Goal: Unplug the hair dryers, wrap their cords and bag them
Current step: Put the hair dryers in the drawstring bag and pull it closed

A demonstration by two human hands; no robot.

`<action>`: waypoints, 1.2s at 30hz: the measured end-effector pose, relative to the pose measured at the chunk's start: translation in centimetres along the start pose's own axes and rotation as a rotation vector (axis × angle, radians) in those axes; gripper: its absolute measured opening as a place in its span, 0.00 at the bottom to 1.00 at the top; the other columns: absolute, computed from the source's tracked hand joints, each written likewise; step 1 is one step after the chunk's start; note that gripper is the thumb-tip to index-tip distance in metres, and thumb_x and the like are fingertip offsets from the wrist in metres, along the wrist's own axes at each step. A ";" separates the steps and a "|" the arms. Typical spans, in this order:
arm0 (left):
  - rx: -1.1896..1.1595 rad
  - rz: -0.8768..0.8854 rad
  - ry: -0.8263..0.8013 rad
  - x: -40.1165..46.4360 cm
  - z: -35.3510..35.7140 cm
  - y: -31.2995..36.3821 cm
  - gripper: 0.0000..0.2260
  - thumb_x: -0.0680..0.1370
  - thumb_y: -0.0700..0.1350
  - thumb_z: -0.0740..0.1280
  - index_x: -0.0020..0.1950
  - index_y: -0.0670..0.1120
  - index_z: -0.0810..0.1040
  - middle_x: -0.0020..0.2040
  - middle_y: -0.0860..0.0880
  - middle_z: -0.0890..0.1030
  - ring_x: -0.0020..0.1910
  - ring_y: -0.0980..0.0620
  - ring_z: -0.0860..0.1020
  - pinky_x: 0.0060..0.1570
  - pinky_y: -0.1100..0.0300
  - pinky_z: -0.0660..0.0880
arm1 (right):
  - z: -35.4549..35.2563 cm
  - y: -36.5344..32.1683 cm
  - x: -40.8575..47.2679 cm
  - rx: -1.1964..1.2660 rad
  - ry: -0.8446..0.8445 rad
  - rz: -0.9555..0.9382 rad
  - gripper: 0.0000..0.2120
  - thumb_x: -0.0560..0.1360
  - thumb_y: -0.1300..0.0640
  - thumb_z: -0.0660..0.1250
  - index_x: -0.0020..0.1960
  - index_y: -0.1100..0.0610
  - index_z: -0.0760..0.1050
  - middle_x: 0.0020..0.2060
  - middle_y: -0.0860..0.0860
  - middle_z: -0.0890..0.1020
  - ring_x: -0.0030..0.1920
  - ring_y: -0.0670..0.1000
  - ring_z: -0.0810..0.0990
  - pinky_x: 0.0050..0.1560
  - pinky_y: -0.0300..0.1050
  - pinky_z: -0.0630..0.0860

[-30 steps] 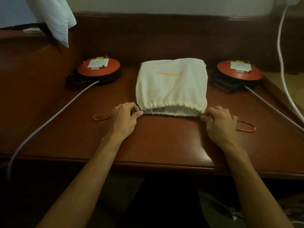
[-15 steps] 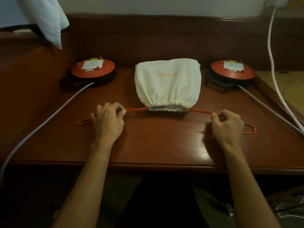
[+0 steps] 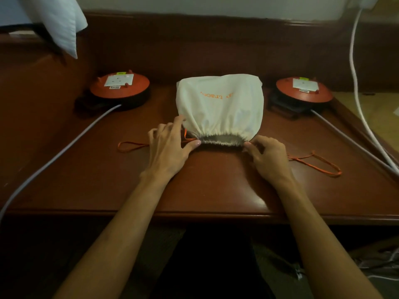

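Observation:
A cream drawstring bag (image 3: 220,104) with orange lettering lies on the wooden table (image 3: 216,190), its gathered mouth facing me. What is inside is hidden. My left hand (image 3: 168,147) rests at the mouth's left corner, fingers spread against the bag's side and thumb at the gathered edge. My right hand (image 3: 269,156) pinches the mouth's right corner with curled fingers. The orange drawstring's left loop (image 3: 129,146) and right loop (image 3: 319,165) lie slack on the table beside the hands.
Two orange cable reels (image 3: 119,87) (image 3: 304,91) flank the bag at the back, each with a grey cable (image 3: 64,149) (image 3: 349,141) running toward the table's front corners. A white cord (image 3: 356,83) hangs at the right. White cloth (image 3: 62,20) hangs top left.
Both hands had drawn the orange cords outward, gathering the mouth narrower. They have now come back in to the bag's corners, and the cords lie slack.

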State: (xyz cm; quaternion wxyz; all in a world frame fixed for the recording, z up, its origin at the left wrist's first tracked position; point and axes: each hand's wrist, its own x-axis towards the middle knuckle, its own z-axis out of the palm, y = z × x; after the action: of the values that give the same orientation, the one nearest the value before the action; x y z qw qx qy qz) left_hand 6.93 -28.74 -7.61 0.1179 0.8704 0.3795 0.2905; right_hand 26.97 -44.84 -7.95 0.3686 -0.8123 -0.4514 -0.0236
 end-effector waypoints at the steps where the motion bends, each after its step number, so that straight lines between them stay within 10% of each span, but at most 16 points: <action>1: -0.011 0.018 0.000 -0.1 0.0 0.1 0.22 0.77 0.60 0.71 0.67 0.54 0.73 0.56 0.50 0.82 0.60 0.46 0.78 0.62 0.49 0.63 | 0.0 0.0 -0.2 0.026 -0.001 -0.002 0.10 0.80 0.53 0.68 0.43 0.56 0.82 0.35 0.51 0.83 0.37 0.53 0.80 0.41 0.50 0.77; 11: -0.023 0.019 0.072 -0.8 0.0 -0.1 0.08 0.80 0.54 0.71 0.45 0.51 0.80 0.39 0.54 0.81 0.45 0.49 0.80 0.52 0.54 0.64 | -0.2 -0.2 -0.7 0.067 0.038 0.043 0.10 0.80 0.53 0.68 0.42 0.53 0.84 0.29 0.47 0.81 0.31 0.50 0.79 0.35 0.53 0.79; 29: -0.081 -0.359 0.246 -1.0 -1.8 -0.9 0.07 0.81 0.49 0.70 0.47 0.49 0.75 0.43 0.47 0.84 0.46 0.44 0.82 0.48 0.44 0.80 | -1.1 -0.5 -1.2 -0.067 0.280 0.256 0.12 0.80 0.52 0.65 0.41 0.57 0.76 0.40 0.53 0.79 0.48 0.57 0.75 0.58 0.55 0.67; 36: -0.186 -0.459 0.254 -0.8 -1.6 -1.3 0.05 0.82 0.48 0.68 0.51 0.47 0.77 0.43 0.48 0.85 0.42 0.50 0.82 0.33 0.60 0.70 | -0.9 -0.3 -1.2 -0.101 0.306 0.293 0.11 0.81 0.52 0.64 0.41 0.55 0.74 0.43 0.52 0.79 0.52 0.56 0.75 0.62 0.58 0.64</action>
State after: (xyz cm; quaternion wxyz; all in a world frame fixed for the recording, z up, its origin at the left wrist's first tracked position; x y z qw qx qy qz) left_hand 4.80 -28.49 -7.24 0.2113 0.7038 0.5501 0.3969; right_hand 26.25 -46.14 -7.57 0.3913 -0.8736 -0.2655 -0.1155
